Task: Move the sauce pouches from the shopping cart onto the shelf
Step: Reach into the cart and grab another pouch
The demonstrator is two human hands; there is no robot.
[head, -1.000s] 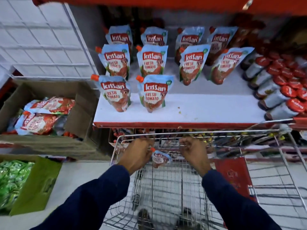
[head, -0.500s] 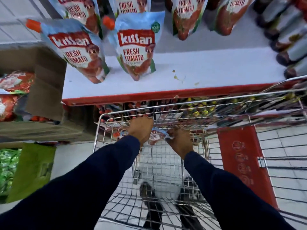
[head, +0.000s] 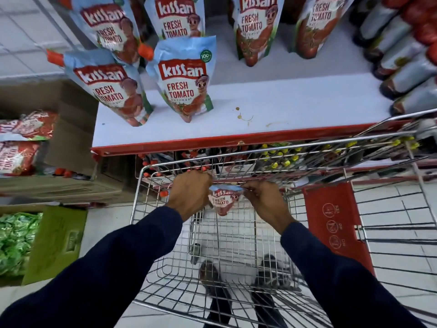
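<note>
Inside the wire shopping cart, both my hands hold one blue and red Kissan tomato sauce pouch by its top edge. My left hand grips its left corner and my right hand pinches its right corner. The pouch hangs upright near the cart's far wall, below the shelf's red front lip. On the white shelf above, several identical pouches stand in rows, the nearest two at the front left. The shelf's front middle and right are bare.
Dark sauce bottles with red caps lie along the shelf's right side. An open cardboard box holding red pouches sits at left. A green box of green packets is on the floor below it. The cart's red seat flap is at right.
The camera has moved closer and tilted down over the cart. Both hands stay on the pouch inside the cart, which now hangs more fully between them.
</note>
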